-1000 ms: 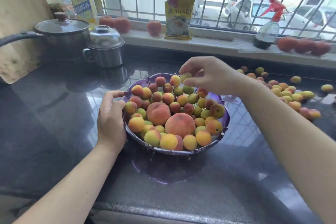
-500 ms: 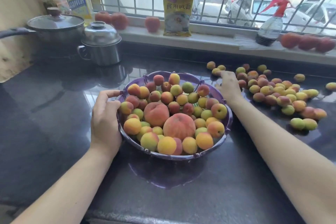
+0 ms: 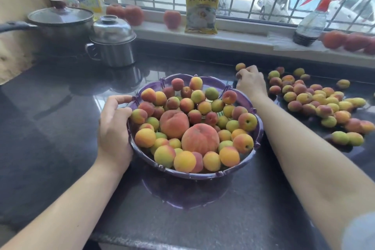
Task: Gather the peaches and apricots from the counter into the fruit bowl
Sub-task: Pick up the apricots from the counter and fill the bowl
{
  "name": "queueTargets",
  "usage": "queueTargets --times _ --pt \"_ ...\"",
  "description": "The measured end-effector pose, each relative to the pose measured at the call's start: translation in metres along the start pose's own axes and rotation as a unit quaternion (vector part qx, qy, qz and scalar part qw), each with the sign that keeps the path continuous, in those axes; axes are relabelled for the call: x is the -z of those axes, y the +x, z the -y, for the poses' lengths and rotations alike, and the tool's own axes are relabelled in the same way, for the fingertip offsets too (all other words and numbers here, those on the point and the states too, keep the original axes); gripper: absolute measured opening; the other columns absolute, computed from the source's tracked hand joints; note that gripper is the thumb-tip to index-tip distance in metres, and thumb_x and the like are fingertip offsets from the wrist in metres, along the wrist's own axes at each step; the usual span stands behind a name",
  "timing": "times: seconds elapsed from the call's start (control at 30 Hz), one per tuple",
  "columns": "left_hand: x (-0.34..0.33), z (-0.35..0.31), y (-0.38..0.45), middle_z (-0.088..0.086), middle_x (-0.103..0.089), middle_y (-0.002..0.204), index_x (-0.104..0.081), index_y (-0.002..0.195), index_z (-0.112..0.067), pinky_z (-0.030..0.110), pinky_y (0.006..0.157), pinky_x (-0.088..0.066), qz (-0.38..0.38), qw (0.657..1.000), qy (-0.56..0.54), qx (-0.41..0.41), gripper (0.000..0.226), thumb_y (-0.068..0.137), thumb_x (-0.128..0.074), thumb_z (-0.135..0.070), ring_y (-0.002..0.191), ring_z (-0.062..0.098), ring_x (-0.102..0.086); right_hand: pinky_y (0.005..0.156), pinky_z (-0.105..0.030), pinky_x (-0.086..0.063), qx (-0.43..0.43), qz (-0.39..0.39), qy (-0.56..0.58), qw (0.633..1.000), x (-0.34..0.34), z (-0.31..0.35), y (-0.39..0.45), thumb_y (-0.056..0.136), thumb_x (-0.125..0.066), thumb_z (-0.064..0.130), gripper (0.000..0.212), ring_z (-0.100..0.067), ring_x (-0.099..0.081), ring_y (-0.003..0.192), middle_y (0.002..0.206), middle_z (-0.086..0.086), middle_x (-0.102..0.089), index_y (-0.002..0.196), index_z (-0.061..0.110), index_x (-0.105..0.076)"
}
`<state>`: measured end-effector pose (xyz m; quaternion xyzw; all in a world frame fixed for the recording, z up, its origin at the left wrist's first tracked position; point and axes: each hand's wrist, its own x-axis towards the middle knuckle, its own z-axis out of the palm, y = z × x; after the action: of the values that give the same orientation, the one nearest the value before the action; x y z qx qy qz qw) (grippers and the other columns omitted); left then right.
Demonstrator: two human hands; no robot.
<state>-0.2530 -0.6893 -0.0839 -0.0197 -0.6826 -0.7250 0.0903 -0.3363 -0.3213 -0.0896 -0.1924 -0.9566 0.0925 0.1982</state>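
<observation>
Many small apricots (image 3: pixel 316 103) lie in a loose pile on the dark counter (image 3: pixel 60 128), to the right of the purple fruit bowl (image 3: pixel 194 174). The bowl is already heaped with apricots and two big peaches (image 3: pixel 199 139), so the job looks more than half done.

The step now is to pick up the apricots at the far left of the pile, close to the bowl's back rim. To do it well, take only as many as the hand can hold safely. They are round and will roll on the smooth counter. Lift them over the rim and set them where the heap is low, near the back, so nothing tumbles off the top.

The right hand (image 3: pixel 250 83) reaches out past the bowl, palm down, arm stretched long across the counter. Its fingers (image 3: pixel 242 73) are curled around a small apricot, and one more apricot (image 3: pixel 240 66) sits just beside the fingertips.

The left hand (image 3: pixel 113 126) rests against the left side of the bowl. The thumb and fingers curl over the rim and grip it, which should stop the bowl from sliding.
</observation>
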Motion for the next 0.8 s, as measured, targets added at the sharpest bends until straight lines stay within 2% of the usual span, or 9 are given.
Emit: queueTargets --times 0.1,0.17,0.23,0.3,0.37,0.5,0.6,0.67,0.8 --pt "-0.001 -0.001 -0.002 0.013 -0.076 0.100 -0.072 0.090 -0.038 0.074 0.090 -0.055 0.002 1.000 0.002 -0.004 0.021 0.082 -0.052 -0.035 0.105 0.046 -0.070 0.097 -0.038 -0.046 -0.014 0.003 0.147 0.989 0.010 -0.006 -0.011 0.099 -0.058 0.016 0.022 -0.031 -0.057 0.114 0.128 -0.013 -0.059 0.119 0.013 -0.068" --pt "-0.001 -0.004 -0.002 0.013 -0.076 0.096 -0.072 0.088 -0.036 0.073 0.089 -0.056 0.002 1.000 -0.008 -0.002 0.021 0.082 -0.052 -0.031 0.101 0.047 -0.070 0.096 -0.040 -0.055 -0.063 0.060 0.354 0.931 0.037 0.003 -0.016 0.097 -0.064 0.018 0.023 -0.028 -0.067 0.102 0.114 -0.013 -0.068 0.119 0.012 -0.066" --pt "-0.003 -0.004 -0.005 0.009 -0.076 0.089 -0.071 0.087 -0.034 0.068 0.087 -0.056 0.005 1.000 -0.010 0.006 0.022 0.081 -0.051 -0.028 0.091 0.039 -0.071 0.086 -0.037 -0.061 -0.021 0.111 0.443 0.889 0.077 0.017 -0.026 0.096 -0.069 0.021 0.024 -0.025 -0.072 0.093 0.100 -0.008 -0.074 0.118 0.012 -0.066" --pt "-0.004 -0.006 -0.005 0.008 -0.077 0.089 -0.071 0.089 -0.032 0.067 0.087 -0.057 -0.001 1.000 -0.016 0.009 0.021 0.081 -0.051 -0.028 0.091 0.034 -0.071 0.083 -0.027 -0.058 0.090 0.157 0.407 0.895 0.118 0.043 -0.039 0.094 -0.070 0.030 0.025 -0.013 -0.072 0.095 0.101 0.002 -0.077 0.117 0.020 -0.068" --pt "-0.004 -0.006 -0.005 0.015 -0.077 0.100 -0.071 0.090 -0.032 0.071 0.091 -0.057 -0.002 1.000 -0.013 0.009 0.021 0.082 -0.052 -0.029 0.100 0.043 -0.072 0.085 -0.023 -0.055 0.191 0.197 0.341 0.899 0.141 0.076 -0.055 0.093 -0.072 0.034 0.024 -0.005 -0.071 0.096 0.103 0.008 -0.076 0.115 0.025 -0.069" --pt "-0.003 -0.007 -0.007 0.017 -0.077 0.098 -0.071 0.092 -0.030 0.071 0.090 -0.057 -0.004 1.000 -0.019 0.009 0.021 0.082 -0.052 -0.028 0.100 0.045 -0.072 0.086 -0.027 -0.058 0.273 0.212 0.238 0.908 0.121 0.115 -0.066 0.092 -0.071 0.029 0.018 -0.002 -0.068 0.092 0.101 0.012 -0.072 0.110 0.028 -0.071" --pt "-0.003 -0.009 -0.006 0.022 -0.075 0.105 -0.072 0.089 -0.035 0.075 0.091 -0.055 -0.001 1.000 -0.016 0.004 0.022 0.082 -0.052 -0.030 0.107 0.050 -0.070 0.085 -0.023 -0.056 0.253 0.188 0.267 0.911 0.115 0.108 -0.059 0.095 -0.067 0.025 0.017 -0.001 -0.068 0.091 0.099 0.014 -0.073 0.111 0.026 -0.073" --pt "-0.004 -0.009 -0.007 0.021 -0.075 0.103 -0.072 0.087 -0.036 0.074 0.091 -0.056 -0.001 1.000 -0.016 0.007 0.022 0.082 -0.052 -0.030 0.106 0.050 -0.070 0.083 -0.019 -0.054 0.202 0.130 0.312 0.919 0.113 0.086 -0.044 0.097 -0.064 0.021 0.016 -0.003 -0.068 0.090 0.099 0.012 -0.073 0.110 0.022 -0.074" --pt "-0.004 -0.007 -0.006 0.017 -0.076 0.101 -0.072 0.088 -0.037 0.072 0.093 -0.056 -0.003 1.000 -0.024 0.009 0.022 0.082 -0.052 -0.032 0.103 0.046 -0.071 0.090 -0.033 -0.055 0.023 -0.004 0.326 0.945 0.062 0.019 -0.012 0.094 -0.055 0.012 0.022 -0.015 -0.067 0.097 0.101 0.004 -0.072 0.104 0.025 -0.070"
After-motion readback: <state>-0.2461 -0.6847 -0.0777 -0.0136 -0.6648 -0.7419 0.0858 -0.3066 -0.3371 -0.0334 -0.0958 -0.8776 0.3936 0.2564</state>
